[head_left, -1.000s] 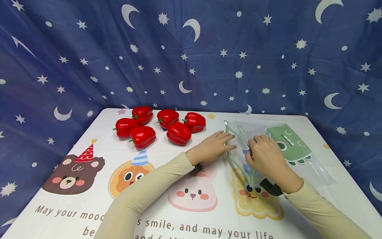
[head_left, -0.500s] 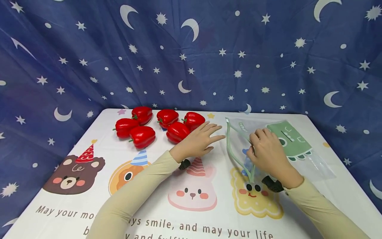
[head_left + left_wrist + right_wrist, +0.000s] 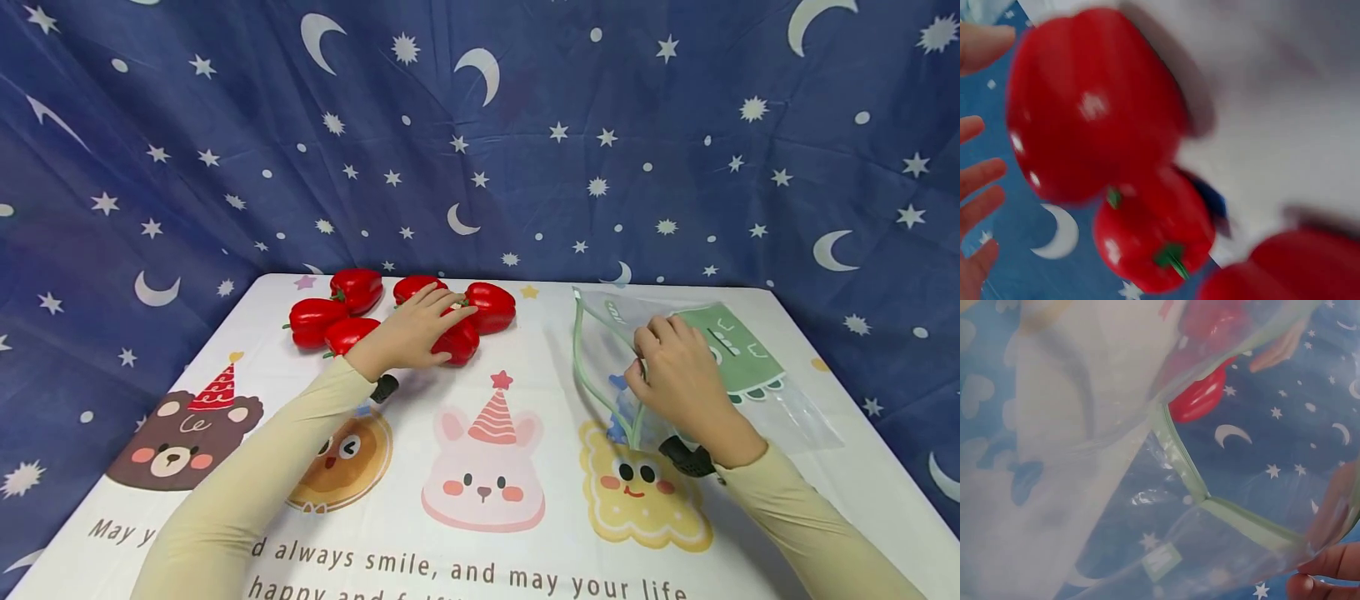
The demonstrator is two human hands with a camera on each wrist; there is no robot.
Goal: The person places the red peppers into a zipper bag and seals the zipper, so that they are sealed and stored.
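My left hand, fingers spread, is over the group of red bell peppers. Its fingers overlap the front middle bell pepper in the head view. The left wrist view has that bell pepper large and blurred, with fingertips along the left edge and a gap between. On the right, my right hand pinches the upper edge of a clear zip bag printed with a green animal face. The bag's green zip strip gapes wide in the right wrist view, where fingertips grip it.
More red bell peppers surround the left hand: one at the right, one at the back, one at the left. Cartoon figures and lettering cover the white tablecloth. Behind the table hangs a blue starry curtain.
My left hand has let go of the bag's rim and travelled left to the bell peppers. My right hand keeps hold of the bag and has shifted slightly right.
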